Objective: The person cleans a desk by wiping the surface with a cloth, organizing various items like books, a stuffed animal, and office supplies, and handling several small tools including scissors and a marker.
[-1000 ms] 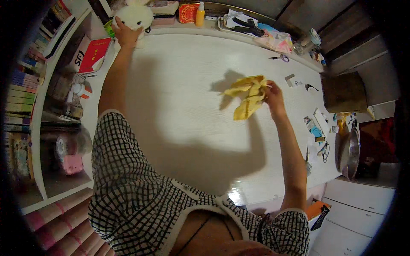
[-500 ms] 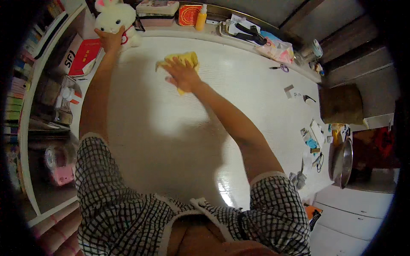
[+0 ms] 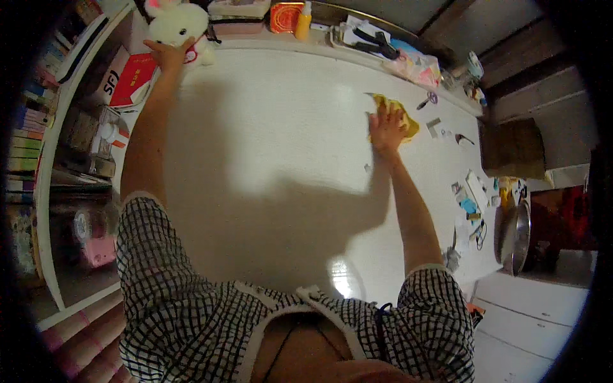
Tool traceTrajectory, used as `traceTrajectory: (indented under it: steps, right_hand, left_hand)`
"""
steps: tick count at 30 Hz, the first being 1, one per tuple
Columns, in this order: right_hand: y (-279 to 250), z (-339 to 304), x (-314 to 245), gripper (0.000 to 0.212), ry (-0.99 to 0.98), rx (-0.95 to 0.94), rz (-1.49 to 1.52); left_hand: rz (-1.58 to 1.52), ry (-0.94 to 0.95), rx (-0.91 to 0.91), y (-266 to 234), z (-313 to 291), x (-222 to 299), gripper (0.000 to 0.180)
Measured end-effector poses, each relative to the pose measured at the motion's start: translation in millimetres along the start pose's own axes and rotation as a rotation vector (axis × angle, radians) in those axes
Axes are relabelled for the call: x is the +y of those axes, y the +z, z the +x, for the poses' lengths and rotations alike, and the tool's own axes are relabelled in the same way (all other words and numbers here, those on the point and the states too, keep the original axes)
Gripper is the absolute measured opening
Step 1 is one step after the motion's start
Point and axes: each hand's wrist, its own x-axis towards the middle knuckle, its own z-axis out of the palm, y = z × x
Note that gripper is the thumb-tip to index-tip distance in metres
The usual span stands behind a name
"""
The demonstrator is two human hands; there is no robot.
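Note:
A white plush rabbit [image 3: 177, 24] with pink ears sits at the far left corner of the white table [image 3: 287, 127]. My left hand [image 3: 168, 56] reaches up to it, with thumb and fingers gripping its front. On the right half of the tabletop lies a crumpled yellow cloth [image 3: 410, 126]. My right hand [image 3: 387, 131] presses down on it, palm over the cloth and fingers slightly spread. Part of the cloth is hidden beneath the hand.
Bookshelves [image 3: 48, 255] line the left side. Along the back ledge stand an orange spray bottle [image 3: 303, 22], boxes and a tray [image 3: 338, 41]. Purple-handled scissors [image 3: 429, 99] and small items lie at the right, near a metal basin [image 3: 520, 239].
My right hand has swept the yellow cloth across the tabletop, from the far middle to the right. My left hand stays on the plush rabbit.

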Motion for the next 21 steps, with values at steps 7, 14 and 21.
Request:
traceTrajectory:
  steps: [7, 14, 21]
  right_hand:
    - [-116.0, -148.5, -150.7, 0.057, -0.426, -0.11, 0.3]
    - [-75.6, -137.3, 33.2, 0.064, -0.354, -0.093, 0.04]
    - [-81.4, -202.4, 55.9, 0.064, -0.039, 0.097, 0.129]
  left_hand:
    - [0.652, 0.108, 0.031, -1.7, 81.8, -130.3, 0.137]
    - [0.55, 0.292, 0.012, 20.7, 14.0, -36.2, 0.13]
    - [0.012, 0.62, -0.061, -30.0, -117.2, 88.3, 0.113]
